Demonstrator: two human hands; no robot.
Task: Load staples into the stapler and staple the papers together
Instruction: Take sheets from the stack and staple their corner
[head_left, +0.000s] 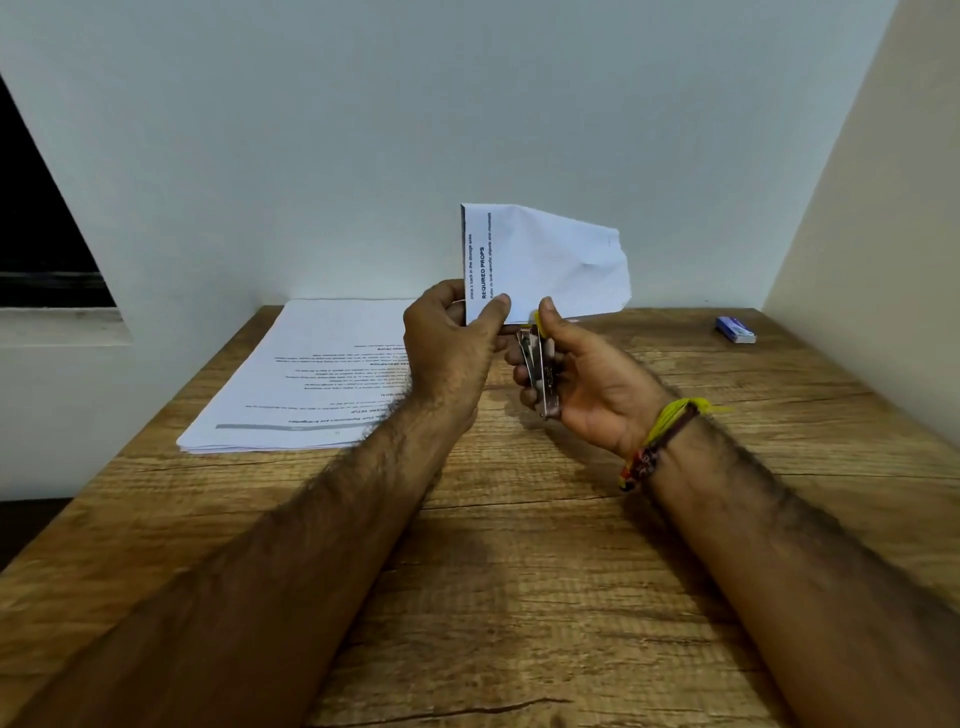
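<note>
Just above the middle of the table (519, 597), I've got the stapler (540, 371) in my right hand (587, 379), fingers curled round its metal body and the thumb up on the yellow end, its nose pointing away from me toward the papers. My left hand (452, 343) pinches a small set of papers (545, 260) by their lower left corner, thumb in front and fingers behind, holding them upright so the printed heading runs sideways. The bottom edge of the sheets sits right at the stapler's mouth, though I can't tell whether the corner is actually between the jaws or only touching them. By my reckoning the loading part is behind us, since the stapler looks closed up and ready, but I can't see the staples inside, so that's a judgement only. Still to come: seat the corner properly, squeeze, and check the staple has bitten through. Off to the left, a bigger stack of printed sheets (311, 374) lies flat on the wood, well apart from the stapler. Far over on the right sits a small blue and white box (735, 330), probably the staple box. A yellow thread band (662, 436) wraps my right wrist.
</note>
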